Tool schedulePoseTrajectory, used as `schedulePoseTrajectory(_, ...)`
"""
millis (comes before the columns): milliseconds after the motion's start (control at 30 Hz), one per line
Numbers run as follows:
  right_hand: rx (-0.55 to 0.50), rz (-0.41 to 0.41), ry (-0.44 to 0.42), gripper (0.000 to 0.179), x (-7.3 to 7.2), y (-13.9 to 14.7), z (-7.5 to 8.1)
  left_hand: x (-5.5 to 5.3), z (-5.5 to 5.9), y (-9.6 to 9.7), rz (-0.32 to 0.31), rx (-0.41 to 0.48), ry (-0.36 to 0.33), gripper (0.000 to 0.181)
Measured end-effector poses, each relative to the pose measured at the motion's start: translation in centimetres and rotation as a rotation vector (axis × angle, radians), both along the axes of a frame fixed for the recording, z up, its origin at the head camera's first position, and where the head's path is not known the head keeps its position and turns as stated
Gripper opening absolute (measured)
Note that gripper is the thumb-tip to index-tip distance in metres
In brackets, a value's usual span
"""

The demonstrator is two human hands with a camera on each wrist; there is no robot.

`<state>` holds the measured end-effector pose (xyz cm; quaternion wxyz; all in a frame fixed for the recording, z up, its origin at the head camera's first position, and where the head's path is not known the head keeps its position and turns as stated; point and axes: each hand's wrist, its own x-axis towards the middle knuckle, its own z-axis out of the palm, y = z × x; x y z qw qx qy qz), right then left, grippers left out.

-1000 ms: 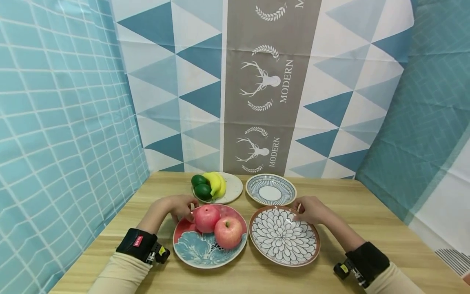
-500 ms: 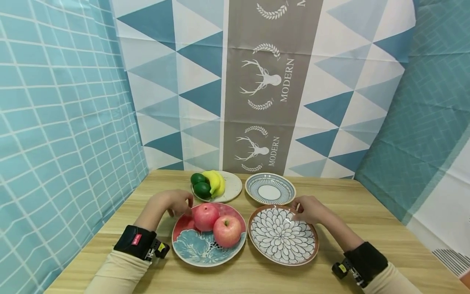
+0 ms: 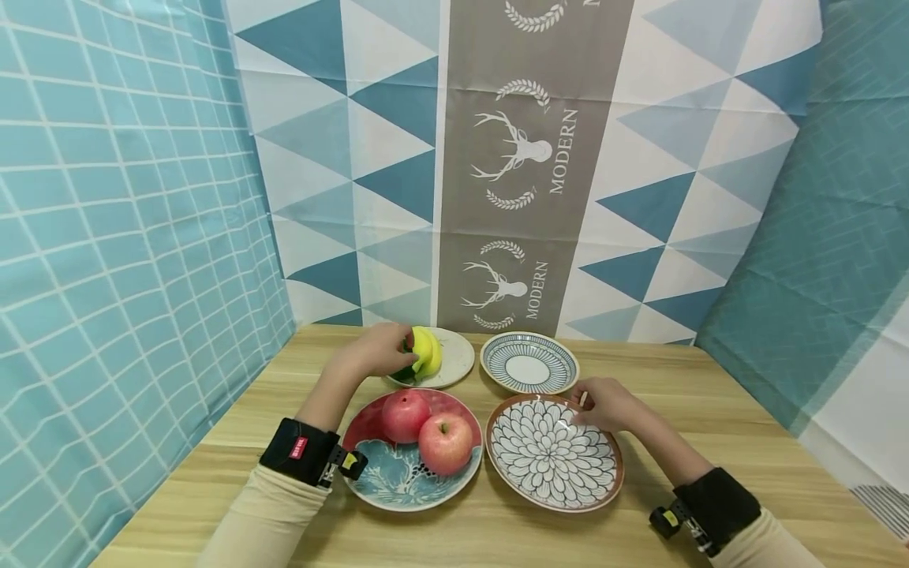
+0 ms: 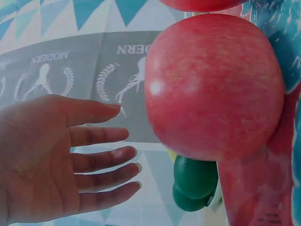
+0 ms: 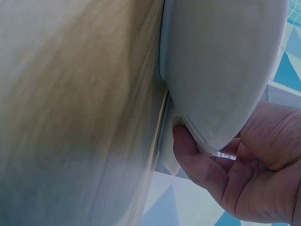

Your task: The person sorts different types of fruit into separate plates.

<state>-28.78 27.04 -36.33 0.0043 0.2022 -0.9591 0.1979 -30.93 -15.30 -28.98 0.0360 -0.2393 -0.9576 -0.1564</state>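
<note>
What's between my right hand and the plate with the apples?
The flower-patterned plate, as the head view shows: your right hand grips its rim, and its left edge sits beside the apple plate.

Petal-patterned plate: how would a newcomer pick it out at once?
On the wooden table, find the red-and-blue plate bearing red fruit. Just right of it, the right hand grips the petal-patterned plate. Alone among the plates, it has black-outlined white petals and a reddish-brown rim.
</note>
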Motion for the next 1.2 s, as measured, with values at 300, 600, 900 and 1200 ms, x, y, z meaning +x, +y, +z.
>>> schedulePoseTrajectory(300, -0.02, 0.002, -0.025, 0.022, 0.2, 0.2, 0.4, -3.9, 0.7, 1.4, 0.068, -0.061, -0.056, 0.035)
schedulePoseTrajectory(600, -0.007, -0.043, -0.053, 0.022, -0.2, 0.1, 0.3, -7.6, 0.9, 2.4, 0.221, -0.075, -0.15, 0.027)
schedulePoseTrajectory(900, -0.003, -0.049, -0.048, 0.022, -0.2, -0.1, 0.0, -9.0, -0.1, 4.3, 0.316, -0.181, -0.153, 0.027)
schedulePoseTrajectory(1200, -0.004, -0.053, -0.051, 0.022, -0.1, -0.1, 0.0, -9.0, -0.2, 5.5, 0.423, -0.148, -0.128, 0.031)
